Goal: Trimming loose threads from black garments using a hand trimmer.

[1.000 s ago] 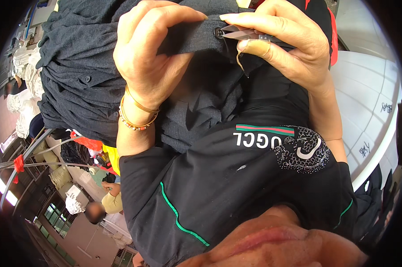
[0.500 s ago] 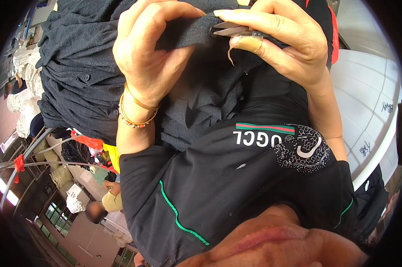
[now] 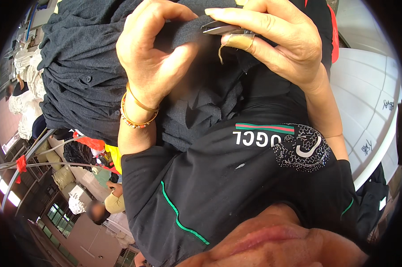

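Observation:
My left hand (image 3: 150,58), with bracelets at its wrist, pinches a ribbed edge of a dark grey knit garment (image 3: 185,33) between thumb and fingers. A pair of thread snips (image 3: 225,30) sits between the thumb and fingers of my right hand (image 3: 283,44). Their blades point left, with the tips right at the ribbed edge. Tan tape (image 3: 240,42) wraps the right thumb, and a loose strip hangs from it. More of the dark knit cloth lies bunched below both hands, and its folds are partly blurred.
A large heap of dark grey buttoned knitwear (image 3: 83,80) fills the left side. White panels (image 3: 361,89) stand at the right. Farther left are white bundles (image 3: 29,107), a metal rail with red ties (image 3: 21,163) and another person (image 3: 114,200).
My right hand has shifted slightly left, bringing the snips closer to my left hand. The blades now look nearer together. My left hand has moved a little, still pinching the knit edge.

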The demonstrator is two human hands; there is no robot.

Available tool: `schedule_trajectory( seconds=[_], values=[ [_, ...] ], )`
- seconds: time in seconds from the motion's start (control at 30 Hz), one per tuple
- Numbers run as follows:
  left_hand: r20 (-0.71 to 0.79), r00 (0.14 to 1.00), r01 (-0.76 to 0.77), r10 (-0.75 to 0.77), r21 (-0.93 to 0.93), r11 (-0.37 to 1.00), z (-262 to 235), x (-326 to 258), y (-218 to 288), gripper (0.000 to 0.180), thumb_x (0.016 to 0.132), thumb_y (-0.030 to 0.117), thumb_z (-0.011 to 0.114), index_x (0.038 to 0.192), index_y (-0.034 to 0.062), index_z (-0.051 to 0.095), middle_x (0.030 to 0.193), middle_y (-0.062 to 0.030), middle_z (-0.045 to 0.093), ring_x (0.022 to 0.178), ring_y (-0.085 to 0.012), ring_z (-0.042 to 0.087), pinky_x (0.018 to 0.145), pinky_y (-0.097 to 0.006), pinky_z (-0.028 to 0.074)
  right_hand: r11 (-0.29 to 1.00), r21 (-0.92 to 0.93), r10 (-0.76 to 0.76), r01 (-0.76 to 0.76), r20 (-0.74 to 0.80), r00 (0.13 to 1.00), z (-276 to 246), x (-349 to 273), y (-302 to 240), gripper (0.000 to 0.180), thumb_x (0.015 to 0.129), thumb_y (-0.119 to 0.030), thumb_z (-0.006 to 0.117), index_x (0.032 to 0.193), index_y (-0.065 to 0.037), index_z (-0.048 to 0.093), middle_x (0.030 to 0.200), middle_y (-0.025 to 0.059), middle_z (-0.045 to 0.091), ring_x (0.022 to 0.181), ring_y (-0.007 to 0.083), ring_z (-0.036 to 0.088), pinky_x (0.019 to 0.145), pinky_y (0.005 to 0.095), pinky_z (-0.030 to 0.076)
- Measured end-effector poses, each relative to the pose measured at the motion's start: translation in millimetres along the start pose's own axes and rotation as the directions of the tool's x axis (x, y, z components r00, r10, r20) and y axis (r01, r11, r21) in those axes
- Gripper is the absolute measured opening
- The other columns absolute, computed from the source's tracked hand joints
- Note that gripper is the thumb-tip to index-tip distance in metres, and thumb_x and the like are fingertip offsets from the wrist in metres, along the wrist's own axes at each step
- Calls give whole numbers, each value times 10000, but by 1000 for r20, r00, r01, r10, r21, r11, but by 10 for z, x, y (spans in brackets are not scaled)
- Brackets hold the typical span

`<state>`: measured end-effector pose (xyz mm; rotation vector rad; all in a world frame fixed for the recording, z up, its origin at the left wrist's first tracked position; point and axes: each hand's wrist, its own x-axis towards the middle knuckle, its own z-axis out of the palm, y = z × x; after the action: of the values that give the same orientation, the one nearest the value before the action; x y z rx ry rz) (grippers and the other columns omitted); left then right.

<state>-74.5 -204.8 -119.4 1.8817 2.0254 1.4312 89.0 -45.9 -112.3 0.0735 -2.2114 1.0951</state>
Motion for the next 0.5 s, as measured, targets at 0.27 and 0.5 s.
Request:
schedule_trajectory(
  seconds=[0.27, 0.5],
  values=[
    [21, 999, 47, -46, -55, 997, -6, -25, -42, 251, 696, -100, 652, 931, -16, 625, 904, -49, 634, 852, -143, 589, 820, -251, 457, 963, -248, -115, 109, -10, 993, 34, 1, -11, 379, 677, -72, 833, 1048, -49, 763, 699, 24, 546, 551, 148, 535, 477, 277, 420],
    [31, 997, 69, -67, -81, 994, 39, -40, -77, 237, 727, -118, 634, 940, -13, 623, 914, -34, 632, 857, -122, 576, 823, -238, 448, 989, -90, -124, 114, -122, 985, 3, -45, 67, 317, 710, -31, 819, 1021, -15, 757, 675, 48, 557, 551, 157, 542, 485, 274, 420]
  ],
)
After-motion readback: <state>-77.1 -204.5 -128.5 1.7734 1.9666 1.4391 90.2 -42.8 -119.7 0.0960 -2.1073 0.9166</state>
